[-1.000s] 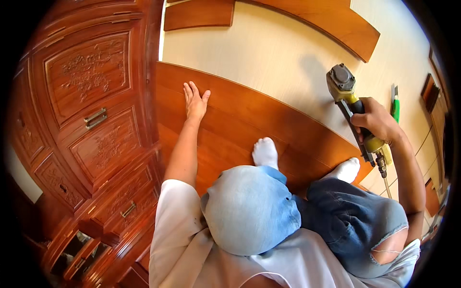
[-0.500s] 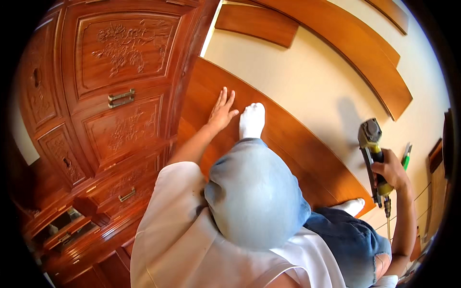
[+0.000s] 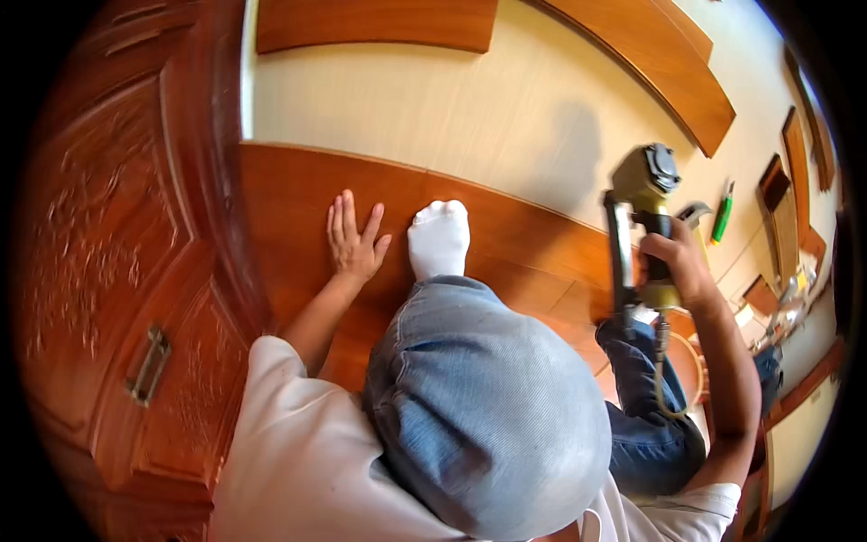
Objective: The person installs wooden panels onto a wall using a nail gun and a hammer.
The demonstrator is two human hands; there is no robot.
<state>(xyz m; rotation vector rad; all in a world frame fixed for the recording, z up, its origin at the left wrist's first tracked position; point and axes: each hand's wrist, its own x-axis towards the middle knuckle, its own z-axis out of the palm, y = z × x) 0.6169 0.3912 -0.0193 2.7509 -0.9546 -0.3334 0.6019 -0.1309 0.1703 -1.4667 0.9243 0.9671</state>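
1. Here's the nail gun (image 3: 639, 185), right of centre in the frame, held up with its dark round cap toward the top, a hose (image 3: 660, 378) looping down from its lower end.
2. And the right hand (image 3: 682, 262) has it! Fingers wrapped firmly round the handle, forearm curving up from the lower right.
3. Over to the left hand (image 3: 358, 249), left of centre: palm down on the reddish-brown floorboards (image 3: 515, 235), fingers spread toward the top of the frame, thumb out to the right, gripping nothing.
4. Just beside it, to the right, a white-socked foot (image 3: 440, 237) is planted on those same boards, the bent knee (image 3: 497, 397) in blue jeans filling the lower middle.
5. The big container here is the carved wooden cabinet (image 3: 99, 262), all down the left side, a metal handle (image 3: 149, 366) on its front; its inside is hidden from view.
6. Up top, pale underlay (image 3: 397, 99) stretches beyond the floorboards, one loose board (image 3: 375, 23) at upper left to centre, a longer plank (image 3: 650, 68) slanting across the upper right.
7. Out right, a green-handled cutter (image 3: 722, 217) lies near the nail gun.
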